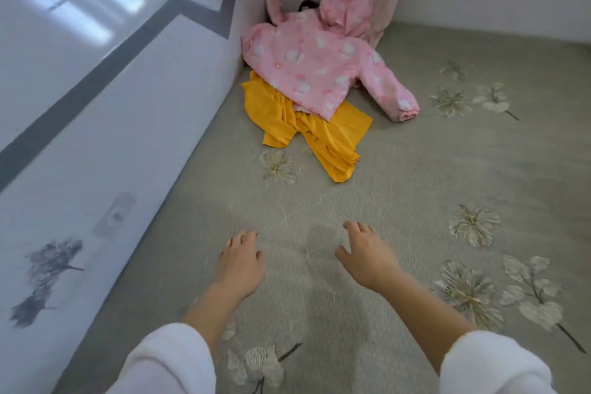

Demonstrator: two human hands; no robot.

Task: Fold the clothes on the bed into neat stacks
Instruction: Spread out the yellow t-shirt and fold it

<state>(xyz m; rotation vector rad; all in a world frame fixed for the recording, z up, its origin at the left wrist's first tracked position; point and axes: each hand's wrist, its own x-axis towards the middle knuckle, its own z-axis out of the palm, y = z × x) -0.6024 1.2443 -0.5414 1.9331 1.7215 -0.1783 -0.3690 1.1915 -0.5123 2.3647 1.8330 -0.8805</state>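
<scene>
While both hands hover low in the frame, the left hand (241,261) and right hand (364,251) hold nothing, fingers loosely spread over the bed (415,185). Unfolded clothes lie at upper centre: a pink jacket (315,64) overlapping a yellow garment (319,134), with something dark, perhaps more clothing, behind. Folding seems not yet begun; next comes reaching forward for a garment.
</scene>
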